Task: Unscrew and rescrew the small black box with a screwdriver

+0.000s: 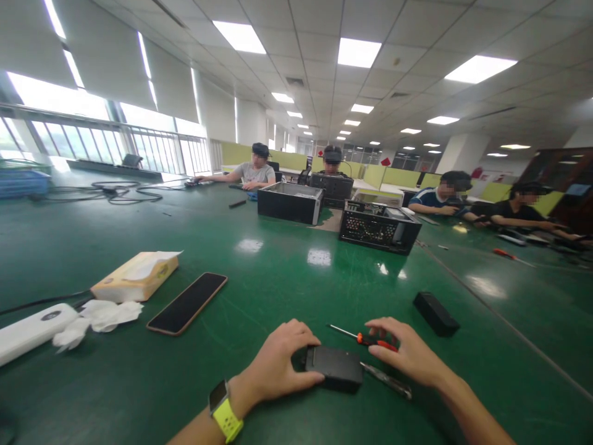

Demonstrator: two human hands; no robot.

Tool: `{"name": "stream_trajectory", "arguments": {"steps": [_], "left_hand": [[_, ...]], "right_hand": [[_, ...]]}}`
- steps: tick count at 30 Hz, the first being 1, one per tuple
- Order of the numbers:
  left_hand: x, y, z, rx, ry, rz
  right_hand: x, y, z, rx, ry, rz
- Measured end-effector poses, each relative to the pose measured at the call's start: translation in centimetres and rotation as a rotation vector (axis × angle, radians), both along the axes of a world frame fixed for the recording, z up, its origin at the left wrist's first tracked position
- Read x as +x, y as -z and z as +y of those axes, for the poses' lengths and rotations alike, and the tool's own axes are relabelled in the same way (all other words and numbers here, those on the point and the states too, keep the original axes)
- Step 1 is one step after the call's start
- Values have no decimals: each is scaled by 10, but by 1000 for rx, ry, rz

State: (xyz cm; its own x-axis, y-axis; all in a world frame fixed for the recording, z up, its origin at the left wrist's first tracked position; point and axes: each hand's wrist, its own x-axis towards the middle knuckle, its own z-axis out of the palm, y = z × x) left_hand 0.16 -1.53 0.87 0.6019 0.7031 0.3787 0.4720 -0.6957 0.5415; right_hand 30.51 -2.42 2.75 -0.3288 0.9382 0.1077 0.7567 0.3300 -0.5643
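My left hand [278,361] curls round the left end of a small flat black box [334,368] lying on the green table [287,272]. A yellow-strapped watch sits on that wrist. My right hand [404,351] lies just right of the box, its fingers closed over the red-and-black handle of a screwdriver [365,339] whose thin shaft points left. A second metal tool [386,381] sticks out from under the box toward the right.
A phone [188,303] lies face up at left, beside a tissue box [136,275], crumpled tissues and a white power bank [32,330]. A small black block [435,313] is at right. Two open computer cases [378,226] stand farther back. Several people sit at the far end.
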Motion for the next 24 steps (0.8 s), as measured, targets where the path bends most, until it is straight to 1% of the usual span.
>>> {"name": "stream_trajectory", "arguments": {"steps": [5, 8, 10, 12, 14, 16, 18, 21, 23, 24], "left_hand": [[-1, 1, 0, 6, 11, -19], [0, 2, 1, 14, 13, -31], [0, 2, 1, 11, 11, -39], [0, 1, 0, 6, 6, -48], [0, 0, -2, 0, 3, -53], [1, -1, -3, -6, 1, -51], [1, -1, -3, -4, 3, -45], [1, -1, -3, 12, 11, -44], [2, 0, -2, 26, 9, -41], [2, 1, -2, 33, 6, -35]], "right_hand": [[7, 15, 8, -16, -32, -96], [6, 19, 10, 10, -16, -49], [7, 18, 11, 46, 19, 91], [10, 15, 11, 44, 60, 286], [15, 13, 10, -31, 82, 449], [20, 10, 9, -120, 76, 534], [24, 9, 8, -159, 85, 608], [25, 8, 7, -157, 145, 842], [24, 8, 8, -130, 187, 1012], [23, 8, 9, -117, 199, 1063]]}}
